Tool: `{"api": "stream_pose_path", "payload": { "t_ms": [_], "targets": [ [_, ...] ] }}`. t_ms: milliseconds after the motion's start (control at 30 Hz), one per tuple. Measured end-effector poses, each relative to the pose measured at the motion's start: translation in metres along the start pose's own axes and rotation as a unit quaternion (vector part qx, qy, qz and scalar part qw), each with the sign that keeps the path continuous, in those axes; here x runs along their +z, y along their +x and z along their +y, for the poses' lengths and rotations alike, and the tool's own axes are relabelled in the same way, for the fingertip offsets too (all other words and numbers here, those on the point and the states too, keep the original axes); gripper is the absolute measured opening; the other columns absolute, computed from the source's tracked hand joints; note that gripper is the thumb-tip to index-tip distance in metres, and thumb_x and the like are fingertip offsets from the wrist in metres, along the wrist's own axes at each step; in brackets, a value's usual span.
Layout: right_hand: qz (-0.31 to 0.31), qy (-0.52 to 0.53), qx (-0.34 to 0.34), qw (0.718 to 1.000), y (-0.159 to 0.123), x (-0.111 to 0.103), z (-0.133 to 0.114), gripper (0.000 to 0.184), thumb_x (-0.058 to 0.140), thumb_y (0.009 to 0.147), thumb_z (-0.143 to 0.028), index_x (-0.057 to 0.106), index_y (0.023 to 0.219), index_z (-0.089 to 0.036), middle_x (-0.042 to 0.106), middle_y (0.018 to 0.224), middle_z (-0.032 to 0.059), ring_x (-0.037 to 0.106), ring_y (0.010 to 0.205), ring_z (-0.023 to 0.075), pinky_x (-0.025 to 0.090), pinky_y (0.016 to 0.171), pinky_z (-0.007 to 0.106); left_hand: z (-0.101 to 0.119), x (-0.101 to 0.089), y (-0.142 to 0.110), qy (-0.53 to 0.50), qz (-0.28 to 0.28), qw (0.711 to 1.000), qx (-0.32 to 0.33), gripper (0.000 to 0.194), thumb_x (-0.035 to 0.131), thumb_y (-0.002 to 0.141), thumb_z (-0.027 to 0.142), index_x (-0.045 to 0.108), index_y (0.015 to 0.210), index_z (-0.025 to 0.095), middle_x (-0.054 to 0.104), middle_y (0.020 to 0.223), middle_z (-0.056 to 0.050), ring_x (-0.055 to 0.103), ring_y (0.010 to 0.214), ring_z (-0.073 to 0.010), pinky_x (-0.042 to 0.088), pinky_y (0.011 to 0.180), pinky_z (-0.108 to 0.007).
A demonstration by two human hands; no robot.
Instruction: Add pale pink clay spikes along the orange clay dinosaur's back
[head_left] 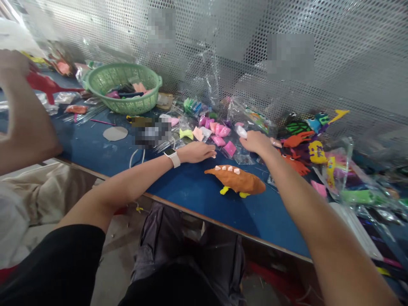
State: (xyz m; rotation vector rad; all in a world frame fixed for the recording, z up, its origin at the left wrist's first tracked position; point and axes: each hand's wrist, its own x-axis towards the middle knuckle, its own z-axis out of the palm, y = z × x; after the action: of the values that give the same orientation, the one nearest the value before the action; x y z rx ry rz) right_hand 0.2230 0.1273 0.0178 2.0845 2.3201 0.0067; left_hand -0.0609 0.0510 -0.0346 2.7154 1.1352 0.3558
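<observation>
An orange modelling-clay animal (244, 180) lies on the blue tabletop, with yellow feet and a row of small pale spikes along its back. Behind its tail end, my left hand (198, 152) has its fingers closed in a pinch; a tiny white piece of modelling clay (214, 156) shows at the tips. My right hand (256, 142) reaches over the pile beyond the animal, fingers closed at the lower end of a white packet of clay (241, 131). Pink packets of clay (219, 129) lie between the two hands.
A green basket (127, 108) with packets stands at the back left. Finished clay figures (298, 148) and plastic bags crowd the right. A pale disc (115, 134) lies on the left. Another person's arm (25, 119) holds a red clay shape (47, 85). A perforated metal panel (191, 38) backs the table.
</observation>
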Motion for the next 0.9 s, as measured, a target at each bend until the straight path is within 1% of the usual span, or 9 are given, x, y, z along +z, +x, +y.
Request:
{"api": "stream_pose_path", "payload": {
  "t_ms": [67,133,233,267,367,533,700,833,900],
  "targets": [
    [-0.009,0.029,-0.003,1.0,-0.002,-0.012,-0.01,0.043,0.066,0.099,-0.042,0.078,0.118,-0.005,0.077,0.125,0.0383,0.076,0.123,0.051,0.06,0.103,0.061,-0.001,0.001,0.001,0.008,0.005,1.0,-0.002,0.046,0.034,0.119,0.046,0.069,0.111,0.017,0.079,0.095,-0.012,0.072,0.085,-0.0245,0.036,0.071,-0.033],
    [-0.062,0.101,-0.055,0.991,-0.004,-0.02,-0.027,0.037,0.066,0.101,-0.052,0.08,0.098,-0.018,0.085,0.101,0.0201,0.082,0.088,0.0316,0.064,0.075,0.039,-0.001,0.004,0.002,0.008,0.015,1.0,0.002,0.046,0.035,0.119,0.047,0.067,0.112,0.017,0.079,0.098,-0.013,0.074,0.087,-0.0254,0.038,0.072,-0.033],
    [-0.134,0.377,-0.116,0.909,-0.007,-0.022,-0.059,0.043,0.065,0.103,-0.062,0.076,0.101,-0.02,0.083,0.089,0.0109,0.067,0.057,0.0169,0.038,0.044,0.025,0.0,0.011,0.003,0.002,0.028,0.999,0.023,0.048,0.045,0.114,0.057,0.063,0.124,0.014,0.08,0.11,-0.016,0.076,0.095,-0.0291,0.045,0.078,-0.035],
    [-0.113,0.414,-0.11,0.897,-0.009,-0.021,-0.067,0.042,0.069,0.102,-0.061,0.075,0.098,-0.02,0.081,0.086,0.0087,0.063,0.054,0.0139,0.034,0.043,0.024,0.001,0.012,0.003,-0.002,0.028,0.999,0.032,0.049,0.047,0.113,0.059,0.061,0.128,0.014,0.079,0.114,-0.018,0.077,0.099,-0.0303,0.047,0.081,-0.036],
    [-0.067,0.448,-0.119,0.883,-0.017,-0.019,-0.078,0.039,0.078,0.1,-0.059,0.073,0.098,-0.02,0.08,0.084,0.0043,0.062,0.054,0.0121,0.048,0.054,0.027,0.003,0.014,0.003,-0.021,0.022,0.999,0.04,0.045,0.043,0.114,0.05,0.057,0.134,0.012,0.078,0.122,-0.021,0.077,0.108,-0.0329,0.051,0.089,-0.04],
    [-0.015,0.328,-0.207,0.921,-0.053,-0.021,-0.058,0.021,0.081,0.097,-0.038,0.082,0.107,-0.02,0.083,0.093,0.0057,0.073,0.075,0.0175,0.057,0.075,0.033,0.008,0.009,0.002,-0.037,0.039,0.999,-0.004,0.044,0.035,0.117,0.045,0.054,0.136,0.01,0.079,0.115,-0.022,0.077,0.105,-0.0342,0.054,0.088,-0.042],
    [0.027,0.313,-0.26,0.913,-0.083,-0.03,-0.063,0.033,0.081,0.096,-0.044,0.081,0.12,-0.023,0.085,0.107,0.0055,0.079,0.091,0.0223,0.061,0.084,0.039,0.011,0.01,0.001,-0.094,0.147,0.985,-0.006,0.038,0.042,0.116,0.042,0.049,0.139,0.014,0.077,0.127,-0.022,0.078,0.112,-0.031,0.058,0.092,-0.043],
    [0.097,0.301,-0.286,0.905,-0.081,-0.031,-0.08,0.008,0.078,0.095,-0.029,0.079,0.099,-0.023,0.081,0.09,0.0026,0.076,0.081,0.0218,0.06,0.081,0.041,0.011,0.014,-0.001,-0.132,0.211,0.967,0.045,0.055,0.049,0.113,0.047,0.037,0.153,0.012,0.068,0.146,-0.028,0.074,0.13,-0.0327,0.06,0.105,-0.048],
    [0.105,0.33,-0.29,0.892,-0.075,-0.03,-0.082,0.008,0.078,0.096,-0.031,0.079,0.094,-0.023,0.08,0.086,0.0022,0.076,0.081,0.022,0.061,0.081,0.041,0.01,0.015,-0.001,-0.127,0.239,0.962,0.047,0.057,0.047,0.114,0.048,0.034,0.156,0.011,0.063,0.152,-0.029,0.07,0.137,-0.0328,0.058,0.111,-0.049]
  ]
}}
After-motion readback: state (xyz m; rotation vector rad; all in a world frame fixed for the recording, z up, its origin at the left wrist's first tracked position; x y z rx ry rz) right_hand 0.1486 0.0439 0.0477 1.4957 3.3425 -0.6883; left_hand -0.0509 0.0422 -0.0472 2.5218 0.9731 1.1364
